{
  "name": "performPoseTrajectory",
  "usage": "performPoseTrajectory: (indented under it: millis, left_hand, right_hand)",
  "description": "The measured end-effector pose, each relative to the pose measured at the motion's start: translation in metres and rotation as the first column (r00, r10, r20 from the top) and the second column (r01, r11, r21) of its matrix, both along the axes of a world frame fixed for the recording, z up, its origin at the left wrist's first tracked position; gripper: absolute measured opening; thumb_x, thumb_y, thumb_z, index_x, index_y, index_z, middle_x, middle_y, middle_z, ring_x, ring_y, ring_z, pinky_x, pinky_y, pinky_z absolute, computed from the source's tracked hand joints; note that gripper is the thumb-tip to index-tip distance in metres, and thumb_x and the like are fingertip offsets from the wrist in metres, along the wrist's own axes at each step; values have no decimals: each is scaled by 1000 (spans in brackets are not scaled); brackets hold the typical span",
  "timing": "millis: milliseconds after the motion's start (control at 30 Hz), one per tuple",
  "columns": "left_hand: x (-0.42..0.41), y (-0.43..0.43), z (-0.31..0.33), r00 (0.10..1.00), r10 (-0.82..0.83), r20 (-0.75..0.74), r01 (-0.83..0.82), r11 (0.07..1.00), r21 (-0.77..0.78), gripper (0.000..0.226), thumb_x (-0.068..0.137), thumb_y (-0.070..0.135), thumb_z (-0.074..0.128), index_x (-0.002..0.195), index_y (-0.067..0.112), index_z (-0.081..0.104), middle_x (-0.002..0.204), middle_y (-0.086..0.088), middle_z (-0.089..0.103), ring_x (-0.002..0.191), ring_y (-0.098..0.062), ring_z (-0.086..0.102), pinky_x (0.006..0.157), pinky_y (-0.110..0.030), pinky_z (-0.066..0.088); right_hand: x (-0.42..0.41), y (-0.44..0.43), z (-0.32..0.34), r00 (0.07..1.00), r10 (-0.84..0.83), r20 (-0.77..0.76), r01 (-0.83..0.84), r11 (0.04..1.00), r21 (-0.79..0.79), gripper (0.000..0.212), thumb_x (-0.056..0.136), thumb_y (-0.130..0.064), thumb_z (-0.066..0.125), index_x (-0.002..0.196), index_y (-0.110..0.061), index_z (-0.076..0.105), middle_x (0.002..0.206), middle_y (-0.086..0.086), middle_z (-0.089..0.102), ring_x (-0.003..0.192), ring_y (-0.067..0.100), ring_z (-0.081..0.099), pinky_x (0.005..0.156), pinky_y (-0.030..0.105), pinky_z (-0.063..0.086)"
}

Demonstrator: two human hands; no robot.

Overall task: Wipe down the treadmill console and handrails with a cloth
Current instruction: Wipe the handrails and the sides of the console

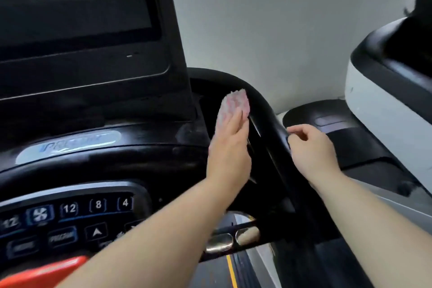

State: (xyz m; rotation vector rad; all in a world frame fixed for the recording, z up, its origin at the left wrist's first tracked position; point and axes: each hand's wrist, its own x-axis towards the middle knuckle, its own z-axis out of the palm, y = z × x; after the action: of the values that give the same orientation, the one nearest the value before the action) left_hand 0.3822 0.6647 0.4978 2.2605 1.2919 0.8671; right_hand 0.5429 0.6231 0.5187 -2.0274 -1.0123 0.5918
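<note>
My left hand (230,147) lies flat with straight fingers and presses a pink and white cloth (235,103) into the recess at the right side of the black treadmill console (131,138). The cloth sits just inside the curved black handrail (264,110). My right hand (311,147) is on the outer side of that handrail, with its fingers loosely curled and the fingertips touching the rail. It holds nothing that I can see.
The dark screen (70,7) rises at the upper left. Number keys (98,204) and a red stop button (46,271) lie at the lower left, metal grip sensors (231,238) below my left arm. A neighbouring machine (385,100) stands at the right before a white wall.
</note>
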Motion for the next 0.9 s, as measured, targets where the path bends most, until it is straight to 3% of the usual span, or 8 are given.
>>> performPoseTrajectory:
  millis: [133, 333, 433, 533, 600, 700, 800, 900]
  left_hand:
    - [-76, 34, -10, 816, -31, -578, 86, 994, 68, 50, 85, 22, 35, 132, 23, 54, 142, 1, 47, 134, -21, 37, 112, -44, 27]
    - [-119, 53, 15, 682, 267, -681, -352, 936, 14, 50, 99, 39, 18, 145, 25, 32, 153, -6, 31, 140, -26, 22, 118, -41, 11]
    - [-81, 31, 8, 816, 21, -578, -58, 997, -45, 58, 87, 40, 20, 140, 29, 43, 143, 1, 47, 133, -22, 38, 110, -37, 20]
    - [-64, 10, 6, 821, -79, -565, 70, 997, -37, 58, 85, 38, 18, 127, 32, 57, 134, 8, 55, 130, -17, 42, 105, -30, 17]
    - [-71, 13, 12, 846, -108, -523, 68, 993, -95, 49, 88, 24, 32, 131, 35, 52, 134, 11, 55, 126, -15, 47, 106, -32, 32]
    - [-71, 17, 33, 985, 163, -61, -174, 916, -360, 31, 85, 14, 52, 109, 35, 54, 104, 12, 67, 82, -15, 66, 65, -29, 52]
    - [-59, 13, 55, 869, 389, 306, -153, 800, -581, 4, 85, 20, 68, 89, 23, 67, 80, -6, 72, 66, -25, 65, 57, -33, 52]
    - [-52, 17, 68, 871, 254, 420, 105, 740, -665, 25, 100, 26, 49, 98, 25, 73, 86, -2, 74, 75, -20, 68, 62, -25, 50]
  right_hand:
    - [-31, 30, 1, 980, 154, 122, -162, 985, 62, 27, 86, -11, 52, 108, -21, 65, 104, -6, 57, 95, 13, 51, 80, 21, 34]
    - [-48, 53, -16, 938, 264, 225, -278, 960, 33, 30, 81, -9, 52, 106, -18, 65, 115, -1, 60, 108, 21, 53, 94, 34, 43]
    - [-53, 57, -22, 923, 257, 285, -271, 962, 11, 29, 80, -6, 51, 102, -16, 66, 111, 1, 63, 108, 25, 52, 96, 39, 41]
    - [-50, 57, -24, 928, 256, 271, -271, 962, 19, 29, 80, -4, 50, 100, -16, 67, 111, 2, 63, 113, 26, 51, 101, 38, 39]
    - [-48, 53, -24, 924, 300, 236, -323, 944, 64, 29, 83, -3, 50, 102, -15, 68, 112, 1, 65, 114, 22, 53, 99, 28, 39]
    - [-61, 45, -18, 890, 455, -35, -451, 888, 89, 23, 94, -20, 52, 110, -23, 69, 112, -8, 67, 110, 10, 58, 94, 19, 40]
    - [-74, 41, 1, 639, 435, -635, -471, 873, 126, 29, 95, -47, 50, 115, -34, 66, 112, -14, 69, 110, 6, 60, 92, 26, 45]
    - [-69, 51, 17, 345, 373, -861, -420, 882, 214, 31, 90, -39, 62, 114, -20, 67, 104, 0, 72, 95, 18, 67, 85, 36, 54]
